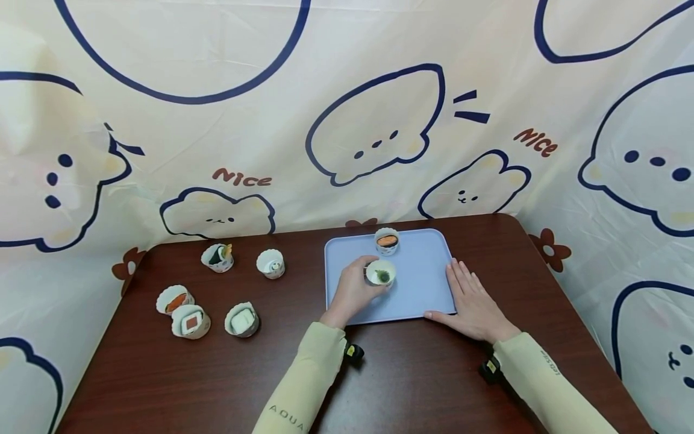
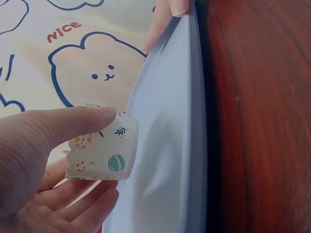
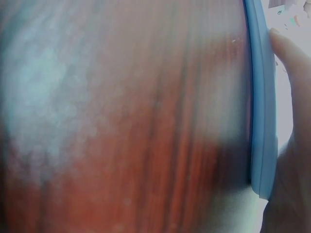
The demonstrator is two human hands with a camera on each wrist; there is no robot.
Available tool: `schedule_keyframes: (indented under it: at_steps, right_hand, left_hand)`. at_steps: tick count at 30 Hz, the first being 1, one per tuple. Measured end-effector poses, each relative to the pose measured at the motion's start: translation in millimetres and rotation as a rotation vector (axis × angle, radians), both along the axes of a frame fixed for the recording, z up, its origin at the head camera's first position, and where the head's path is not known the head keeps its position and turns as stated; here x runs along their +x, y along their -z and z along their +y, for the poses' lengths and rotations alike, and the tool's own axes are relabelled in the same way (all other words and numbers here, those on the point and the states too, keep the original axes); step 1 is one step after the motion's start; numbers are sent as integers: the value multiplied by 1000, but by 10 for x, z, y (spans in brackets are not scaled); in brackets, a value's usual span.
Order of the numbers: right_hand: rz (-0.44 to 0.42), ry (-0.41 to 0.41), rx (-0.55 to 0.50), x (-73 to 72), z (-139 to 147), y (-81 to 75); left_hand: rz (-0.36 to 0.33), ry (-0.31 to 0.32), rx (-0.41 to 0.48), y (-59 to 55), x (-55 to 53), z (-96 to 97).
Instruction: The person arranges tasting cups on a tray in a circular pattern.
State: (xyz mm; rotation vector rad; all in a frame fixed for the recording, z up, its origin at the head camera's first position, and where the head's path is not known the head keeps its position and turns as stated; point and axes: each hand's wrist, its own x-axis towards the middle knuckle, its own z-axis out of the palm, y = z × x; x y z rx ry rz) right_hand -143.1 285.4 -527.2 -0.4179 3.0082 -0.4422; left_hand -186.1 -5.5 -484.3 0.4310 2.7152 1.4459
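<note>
In the head view my left hand grips a white paper cup with a small green piece inside, over the blue tray. The left wrist view shows the thumb and fingers on opposite sides of this printed cup, near the tray's surface. Whether its base touches the tray, I cannot tell. My right hand rests at the tray's right front corner, fingers straight along the right edge and thumb by the front edge. Another paper cup, with an orange-topped sushi piece, stands at the tray's back edge.
Left of the tray on the brown table stand several more paper cups with sushi-like pieces, among them a dark green roll, a white-filled cup and a red-topped piece. A printed cloth hangs behind the table.
</note>
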Motion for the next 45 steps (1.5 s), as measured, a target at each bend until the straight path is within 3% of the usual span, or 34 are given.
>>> schedule_keyframes:
  at_steps: [13,26,36,45]
  right_hand:
    - [4,0,-2,12,6,19]
    - [0,4,-8,21,7,25]
    - [-6,4,-10,24,0,-8]
    - [34,-2,-31,34,-19,-37]
  left_hand:
    - [-26,-25,7,87,-33,137]
    - [-24,-74,84,149,-91,325]
    - [-18,-80,75,180,-145,453]
    - [-11,-165,125,161,-187,587]
